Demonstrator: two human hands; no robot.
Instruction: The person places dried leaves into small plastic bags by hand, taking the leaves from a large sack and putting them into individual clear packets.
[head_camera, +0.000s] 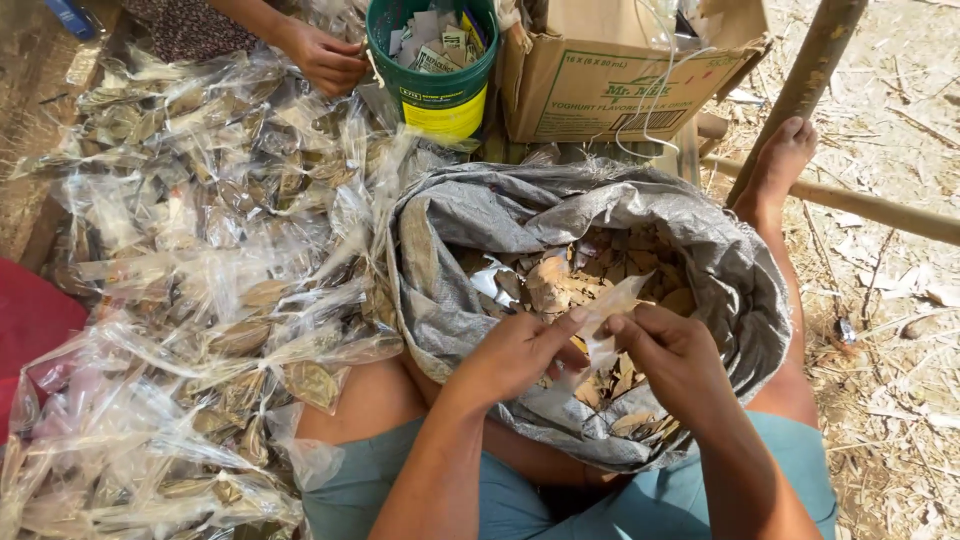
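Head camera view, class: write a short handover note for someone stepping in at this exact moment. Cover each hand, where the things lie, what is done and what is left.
Left hand: pinching the near edge of a small clear plastic bag, held over the sack.
Right hand: pinching the same bag from the other side.
Grey woven sack: between the knees, rolled open, holding dried brown pieces.
Done: a large pile of filled clear bags lies to the left.
Left: the bag in hand looks unfilled; much remains in the sack.
Nearby: green bucket, cardboard box, another person's hand.
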